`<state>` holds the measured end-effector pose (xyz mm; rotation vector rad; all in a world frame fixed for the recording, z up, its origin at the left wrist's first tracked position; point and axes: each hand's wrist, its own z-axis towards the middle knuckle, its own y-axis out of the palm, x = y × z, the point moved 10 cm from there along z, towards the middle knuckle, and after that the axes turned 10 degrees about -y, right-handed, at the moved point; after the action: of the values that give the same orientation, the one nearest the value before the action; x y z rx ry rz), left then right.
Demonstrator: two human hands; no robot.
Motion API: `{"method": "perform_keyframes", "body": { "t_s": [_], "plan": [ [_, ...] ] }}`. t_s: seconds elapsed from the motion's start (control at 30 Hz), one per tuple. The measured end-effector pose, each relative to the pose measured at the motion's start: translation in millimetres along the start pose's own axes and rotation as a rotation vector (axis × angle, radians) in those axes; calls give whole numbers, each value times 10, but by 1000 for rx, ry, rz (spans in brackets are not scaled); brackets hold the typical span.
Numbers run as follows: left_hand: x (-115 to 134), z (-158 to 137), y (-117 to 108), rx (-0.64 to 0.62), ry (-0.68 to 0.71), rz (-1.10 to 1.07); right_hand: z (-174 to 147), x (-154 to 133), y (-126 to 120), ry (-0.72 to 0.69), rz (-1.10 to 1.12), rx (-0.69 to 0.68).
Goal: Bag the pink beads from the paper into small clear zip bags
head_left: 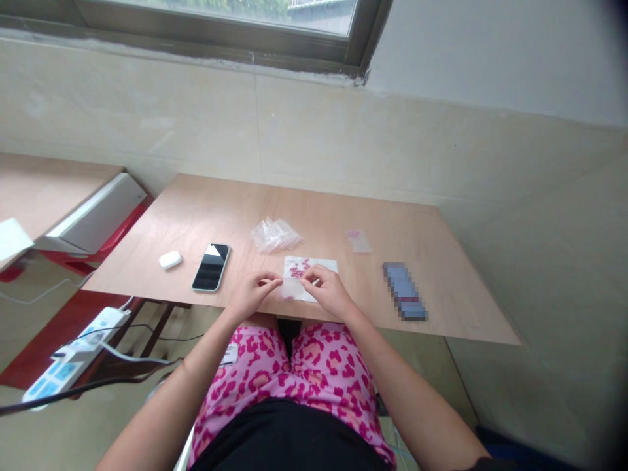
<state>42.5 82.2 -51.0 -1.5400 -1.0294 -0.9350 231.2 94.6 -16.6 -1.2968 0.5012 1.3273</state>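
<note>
Between my two hands is a small clear plastic bag [294, 289], with a bit of pink showing near its lower left corner. My left hand [256, 291] pinches its upper left corner with thumb and forefinger. At the other end, my right hand [324, 286] pinches the upper right side the same way. Just behind the bag lies a white sheet of paper [324, 263], partly covered by my right hand. Several small dark pink pieces [298, 269] are heaped on it, too small to name.
A pile of clear plastic bags [275, 235] lies farther back. To its right rests a bag with pink pieces [359, 241]. A phone [211, 267] and a white earbud case [171, 260] are at left, a blurred-out phone-shaped device [405, 292] at right. The wooden table [314, 203] meets the wall.
</note>
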Motion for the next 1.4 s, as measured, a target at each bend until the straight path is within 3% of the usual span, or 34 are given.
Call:
{"method": "perform_keyframes", "body": {
  "t_s": [0.2, 0.37, 0.6, 0.77, 0.93, 1.03, 1.17, 1.27, 1.4],
  "plan": [
    [-39, 9, -16, -19, -28, -34, -2, 19, -4, 1, 20, -3],
    [64, -37, 25, -88, 41, -131, -10, -17, 26, 10, 140, -8],
    [42, -39, -98, -29, 19, -344, -46, -144, -64, 180, 1154, 186],
    [-12, -21, -43, -55, -17, -375, -83, -298, -42, 218, 1382, 136],
    [81, -102, 105, -124, -23, -394, -61, -250, 5, 213, 1246, 113],
    [139, -191, 302, -266, -43, -359, -57, -144, 79, 208, 875, 28],
    [184, -300, 484, -407, -35, -274, -119, -77, 268, 143, 315, -191],
    [135, -312, 521, -433, -86, -335, -183, -32, 414, 149, 285, -294],
    [72, -310, 619, -523, -142, -484, -132, 105, 306, 194, 420, -154]
  ]
}}
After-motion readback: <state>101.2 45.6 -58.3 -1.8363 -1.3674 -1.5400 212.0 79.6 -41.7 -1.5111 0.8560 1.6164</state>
